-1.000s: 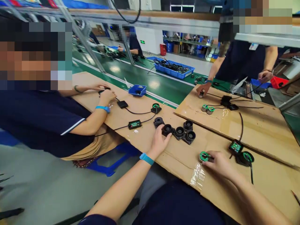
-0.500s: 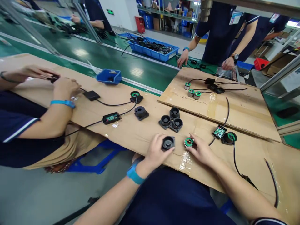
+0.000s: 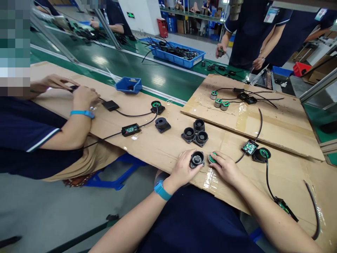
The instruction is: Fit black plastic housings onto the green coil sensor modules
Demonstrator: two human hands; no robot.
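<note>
My left hand [image 3: 183, 168] grips a black round housing with a square flange [image 3: 197, 160], its hollow side facing up. Close to its right, the fingers of my right hand [image 3: 225, 168] close on a small round part with a green circuit board on top [image 3: 212, 158]. A narrow gap separates the two parts. Just beyond my hands, several black housings [image 3: 199, 125] stand grouped on the cardboard [image 3: 158, 151]. A cable runs from near my right hand to an open black box with a circuit board [image 3: 249, 147], beside a housing holding a green board [image 3: 262, 154].
At the left, a co-worker's hands [image 3: 85, 96] handle a small black part. A small blue bin [image 3: 129, 85] and a blue tray of cables [image 3: 179, 54] stand beyond. Round metal parts [image 3: 218, 103] sit on the raised cardboard [image 3: 210, 112]. Another person [image 3: 252, 38] stands across.
My right hand's fingers have come over the top of the round part. The housing in my left hand is nearer to it. Across the table, a co-worker's hand has lifted a part.
</note>
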